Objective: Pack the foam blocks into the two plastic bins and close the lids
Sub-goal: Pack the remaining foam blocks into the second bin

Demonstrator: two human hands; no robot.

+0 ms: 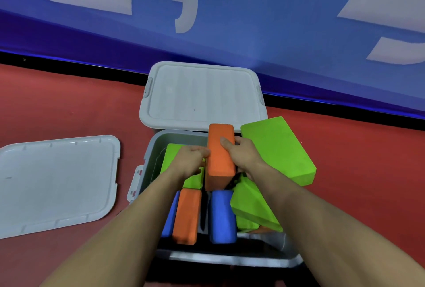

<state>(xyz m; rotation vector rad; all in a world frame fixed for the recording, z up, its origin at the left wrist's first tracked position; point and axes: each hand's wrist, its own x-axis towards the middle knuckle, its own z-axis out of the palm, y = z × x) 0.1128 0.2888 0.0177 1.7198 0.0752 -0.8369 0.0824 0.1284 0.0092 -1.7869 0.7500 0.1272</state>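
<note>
Both forearms reach over the open grey plastic bin (147,165). Left hand (190,160) and right hand (241,155) clasp the orange foam block (219,160) by its long sides, fingers curled round it, above the bin's far half. It looks light and squashy; gripping it at mid-length seems wise. A white lid (57,183) lies left of the bin.

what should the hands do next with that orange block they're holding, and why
Probably lower the orange block into the gap in the open bin. The left hand and right hand hold it upright above the packed blocks, and a large green block still juts over the bin's right rim.
</note>
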